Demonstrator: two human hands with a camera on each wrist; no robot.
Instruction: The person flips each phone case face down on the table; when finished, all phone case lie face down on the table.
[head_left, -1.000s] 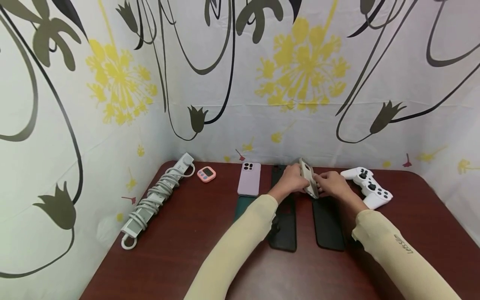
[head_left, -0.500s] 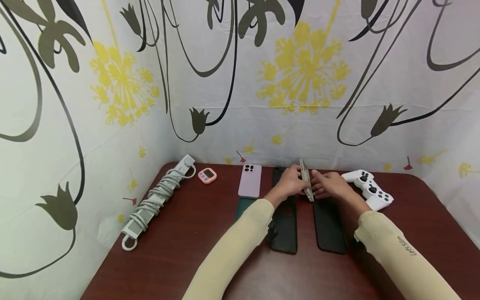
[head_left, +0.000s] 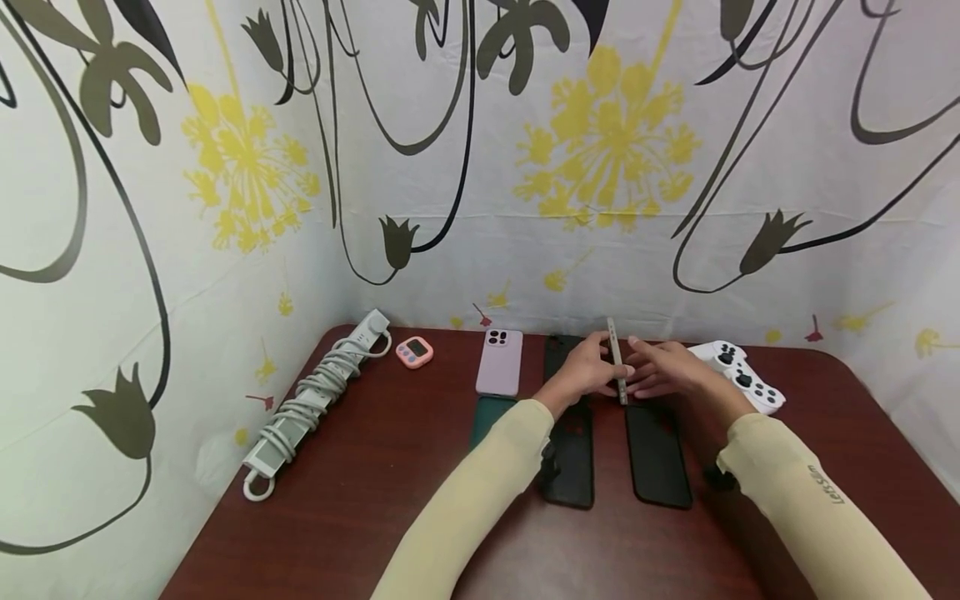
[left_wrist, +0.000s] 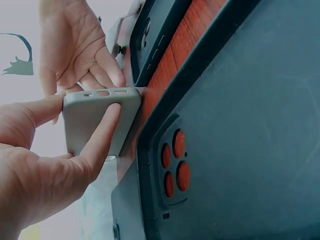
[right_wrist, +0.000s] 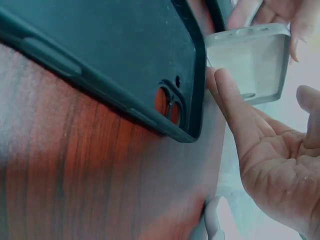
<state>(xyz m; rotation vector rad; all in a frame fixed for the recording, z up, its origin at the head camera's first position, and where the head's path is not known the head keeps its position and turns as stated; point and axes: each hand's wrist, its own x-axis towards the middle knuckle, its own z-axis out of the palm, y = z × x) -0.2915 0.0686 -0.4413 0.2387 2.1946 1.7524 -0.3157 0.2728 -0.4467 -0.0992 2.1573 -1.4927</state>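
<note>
A pale grey phone case (head_left: 614, 342) stands on its long edge near the back of the table. My left hand (head_left: 581, 367) grips it between thumb and fingers; in the left wrist view its index finger lies along the outer back of the case (left_wrist: 92, 120). On the other side is my right hand (head_left: 666, 367), its fingers extended. In the right wrist view the fingertips of that hand (right_wrist: 272, 155) are beside the hollow inner side; whether they touch it I cannot tell. Two black phone cases, one left (head_left: 567, 467) and one right (head_left: 658, 467), lie flat closer to me.
Left of the hands lie a lilac phone or phone case (head_left: 498, 362) and a partly hidden teal case (head_left: 491, 412). Farther left are a pink timer (head_left: 414, 352) and a cord-wrapped power strip (head_left: 311, 396). A white game controller (head_left: 742, 379) sits right. Patterned cloth (head_left: 525, 267) hangs behind.
The grey case has turned from leaning, with a broad face showing, to nearly edge-on. My right hand has let go of its edge, and its fingers have straightened.
</note>
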